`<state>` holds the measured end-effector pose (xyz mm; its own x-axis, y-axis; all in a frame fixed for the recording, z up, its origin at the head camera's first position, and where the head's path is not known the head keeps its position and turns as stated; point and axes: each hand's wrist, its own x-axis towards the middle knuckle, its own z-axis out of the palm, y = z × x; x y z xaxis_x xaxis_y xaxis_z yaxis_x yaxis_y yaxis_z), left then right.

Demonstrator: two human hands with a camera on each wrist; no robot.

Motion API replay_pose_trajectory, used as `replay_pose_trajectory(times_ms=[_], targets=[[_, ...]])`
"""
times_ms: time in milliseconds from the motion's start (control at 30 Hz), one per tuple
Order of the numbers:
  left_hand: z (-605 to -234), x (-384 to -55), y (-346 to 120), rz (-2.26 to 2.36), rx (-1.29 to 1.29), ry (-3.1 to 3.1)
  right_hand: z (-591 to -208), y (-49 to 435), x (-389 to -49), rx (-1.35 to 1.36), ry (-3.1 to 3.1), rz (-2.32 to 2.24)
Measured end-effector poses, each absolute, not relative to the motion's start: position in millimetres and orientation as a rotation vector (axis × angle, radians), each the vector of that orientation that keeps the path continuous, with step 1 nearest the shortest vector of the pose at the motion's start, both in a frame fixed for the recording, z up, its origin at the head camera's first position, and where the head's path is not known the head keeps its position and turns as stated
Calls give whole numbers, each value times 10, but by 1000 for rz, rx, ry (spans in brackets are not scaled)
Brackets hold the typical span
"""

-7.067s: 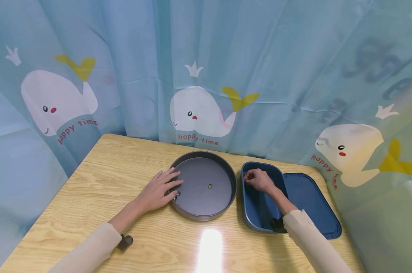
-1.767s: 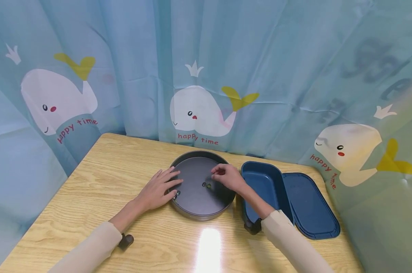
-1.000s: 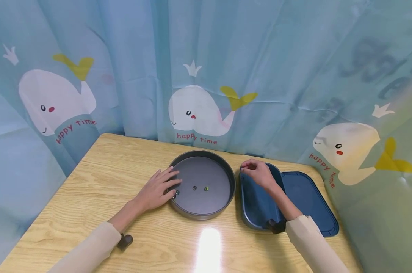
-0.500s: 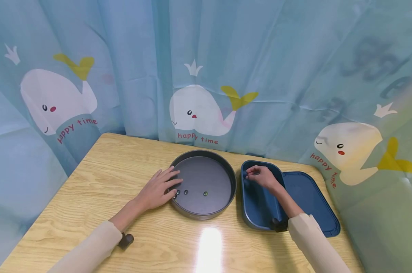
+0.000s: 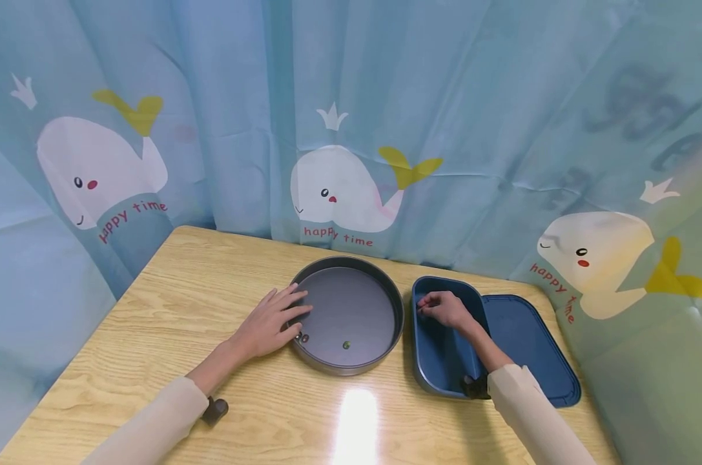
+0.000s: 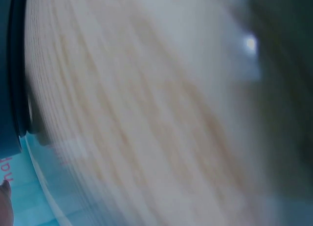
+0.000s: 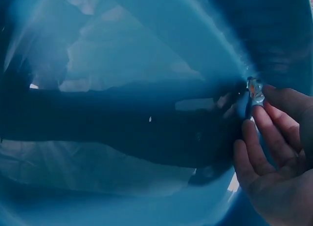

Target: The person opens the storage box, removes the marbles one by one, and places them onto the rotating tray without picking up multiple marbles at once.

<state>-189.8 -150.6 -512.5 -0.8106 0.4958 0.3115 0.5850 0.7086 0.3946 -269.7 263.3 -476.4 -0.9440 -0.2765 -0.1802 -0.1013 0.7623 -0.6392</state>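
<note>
In the head view my left hand (image 5: pixel 269 323) rests with spread fingers over the left rim of a round dark grey cake pan (image 5: pixel 351 297). A green glass marble (image 5: pixel 347 345) lies in the near part of the pan, and dark marbles (image 5: pixel 305 338) sit beside my left thumb. My right hand (image 5: pixel 446 310) reaches into a deep blue plastic box (image 5: pixel 443 368), at its far left inside corner. In the right wrist view its thumb and fingertips pinch a clear glass marble (image 7: pixel 255 91) with an orange streak, close to the box's wall.
A blue lid (image 5: pixel 527 342) lies flat to the right of the box. The wooden table (image 5: pixel 258 413) ends at the back against a blue curtain (image 5: pixel 228 161) with printed whales. The left wrist view shows mostly blurred table and the pan's side (image 6: pixel 12 64).
My right hand has gone from the box over the pan and back into the box. A dark marble appeared in the pan and rolled left; the green one rolled nearer. My left hand stayed still.
</note>
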Motion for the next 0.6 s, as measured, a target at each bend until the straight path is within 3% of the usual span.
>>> replay_pose_trajectory(times_ms=[600], targets=[[-5130,-1897,-1507,-717,-867,-2736,-4783,2584,-2730,-352,2805,-800]])
